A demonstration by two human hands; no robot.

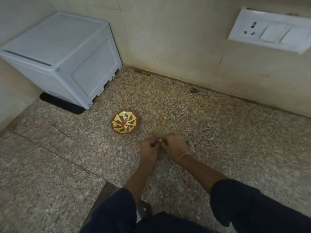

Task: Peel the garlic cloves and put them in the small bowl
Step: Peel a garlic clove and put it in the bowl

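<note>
Left hand (149, 148) and right hand (175, 146) are bunched together, both sets of fingertips pinching a tiny whitish garlic clove (159, 140), mid-peel I'd guess. The small red-brown bowl with yellow-green pattern (120, 121) sits on the speckled granite countertop (218, 132), just beyond them toward its back-left corner, so the left hand's nearer.

Just below the middle of the frame, the left hand (149, 147) and right hand (175, 145) meet over the speckled counter (218, 135), fingers curled, pinching a small pale garlic clove (159, 140) between them. The small bowl (125, 122) sits just up-left of them, a grey box (64, 52) fills the upper left, and a socket plate (271, 31) is in the upper right.
</note>
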